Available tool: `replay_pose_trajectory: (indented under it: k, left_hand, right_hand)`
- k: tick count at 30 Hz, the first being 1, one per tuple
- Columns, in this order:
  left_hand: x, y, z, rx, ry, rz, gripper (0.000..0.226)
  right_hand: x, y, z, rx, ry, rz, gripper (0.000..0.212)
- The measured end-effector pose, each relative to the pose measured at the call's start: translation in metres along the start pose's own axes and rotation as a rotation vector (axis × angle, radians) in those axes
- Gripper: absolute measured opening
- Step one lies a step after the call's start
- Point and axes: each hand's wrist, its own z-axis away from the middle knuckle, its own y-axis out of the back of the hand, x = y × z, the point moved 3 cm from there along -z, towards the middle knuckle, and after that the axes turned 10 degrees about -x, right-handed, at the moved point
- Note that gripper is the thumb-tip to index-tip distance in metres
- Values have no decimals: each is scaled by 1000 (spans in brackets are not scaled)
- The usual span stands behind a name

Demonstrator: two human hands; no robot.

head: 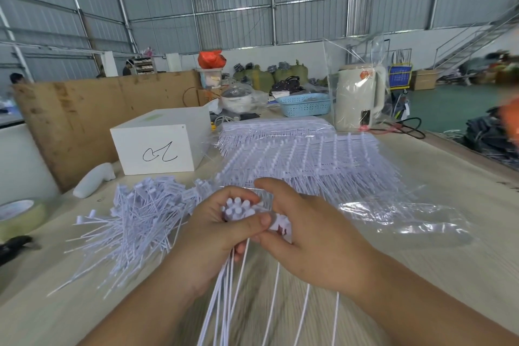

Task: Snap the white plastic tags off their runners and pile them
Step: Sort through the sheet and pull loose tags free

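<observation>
Long white tails [233, 289] hang toward the camera from a bundle of tags [238, 209]. The left hand [222, 233] has its fingers closed around the bundle, while the right hand [303, 230] pinches the flat ends beside it. Tails could slip loose if the left grip eases, or a twist could bend tags instead of parting them cleanly. Left of the hands lies the pile of loose tags [134, 222] on the tabletop [421, 267]. Clear plastic wrap [393, 216] sprawls to the right and might snag. Beyond wait uncut sheets of tags [306, 157], with a white box [160, 146] beside them.
</observation>
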Motion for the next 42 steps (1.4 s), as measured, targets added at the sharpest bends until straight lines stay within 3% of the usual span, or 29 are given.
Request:
replay_pose_trajectory:
  k: [5,7,9,13,22,26,31,37,42]
  left_hand:
    - [2,1,-1,47,-29,-32,33]
    - [3,5,-2,103,-65,4,29]
    - [4,13,-3,169,-101,5,24]
    - [1,19,-3,193,-75,-9,17]
    - [-2,17,-3,132,28,0,24]
    - [-5,18,-5,191,86,85,18]
    - [-12,12,-7,219,223,308,26]
    - [-20,10,-9,245,297,300,23]
    - [-14,49,-8,575,53,107,23]
  right_hand:
    - [0,-2,1,-24,-27,39,63]
    - [2,0,0,-50,-55,15,51]
    - [6,2,0,-96,-82,-50,24]
    - [10,1,1,-155,-136,-77,35]
    - [7,4,-2,-84,-141,-38,36]
    - [-4,9,-4,-37,-77,90,34]
    - [-15,13,-4,-36,24,270,30]
    - [-16,13,-3,-18,23,363,22]
    - [-11,16,-1,-1,-2,224,25]
